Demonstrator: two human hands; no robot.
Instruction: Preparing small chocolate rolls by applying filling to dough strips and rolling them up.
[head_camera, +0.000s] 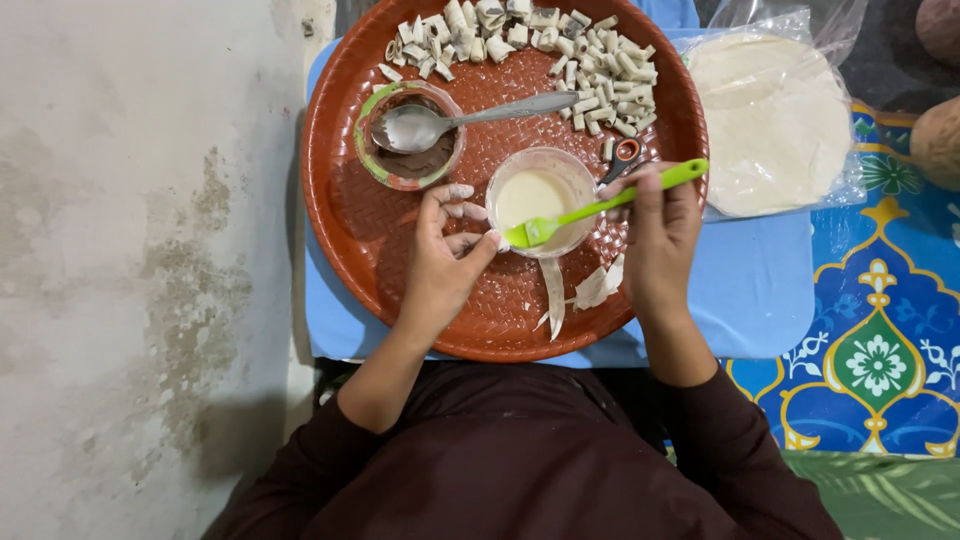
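here the right hand gripped a green brush, bristles over a bowl of pale batter. the left hand, half curled, touched the bowl's rim and held nothing.

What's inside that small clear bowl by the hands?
The clear bowl holds a pale creamy liquid, with the green brush bristles resting at its rim. The bowl's bottom is hidden beneath the liquid.

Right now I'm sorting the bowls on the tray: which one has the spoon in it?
The green-rimmed bowl with dark filling, left of the clear one holding pale liquid.
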